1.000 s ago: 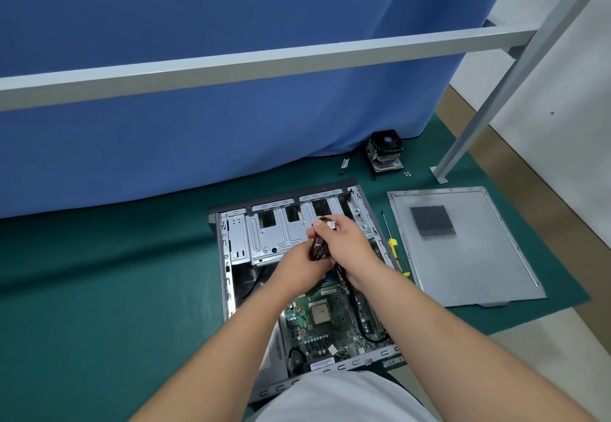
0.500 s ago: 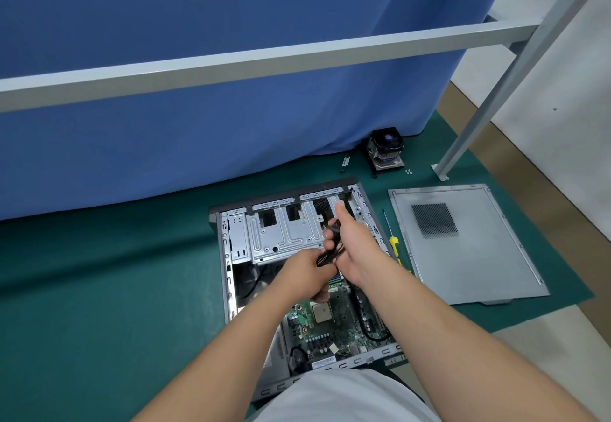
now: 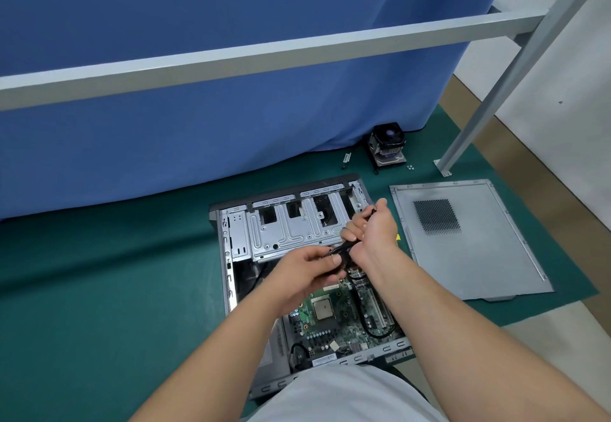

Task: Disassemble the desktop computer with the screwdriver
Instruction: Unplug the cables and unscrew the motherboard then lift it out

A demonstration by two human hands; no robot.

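Note:
The open computer case (image 3: 228, 256) lies flat on the green mat, its green motherboard (image 3: 334, 319) exposed near me and a silver drive cage (image 3: 291, 226) at the far end. Over the case's middle, my left hand (image 3: 304, 271) pinches a bundle of black cables (image 3: 342, 249). My right hand (image 3: 373, 230) grips the same cables further along, over the case's right edge. The yellow-handled screwdriver (image 3: 398, 237) lies on the mat just right of the case, mostly hidden behind my right hand.
The removed grey side panel (image 3: 469, 256) lies right of the case. A CPU cooler fan (image 3: 387, 148), small screws (image 3: 410, 167) and a small bracket (image 3: 346, 158) sit by the blue curtain. A grey metal frame bar (image 3: 264, 54) crosses overhead; its leg (image 3: 463, 144) stands at right.
My right hand has moved right and away from me, drawing the black cables out from the case; my left hand has dropped slightly and still holds the cables' near part.

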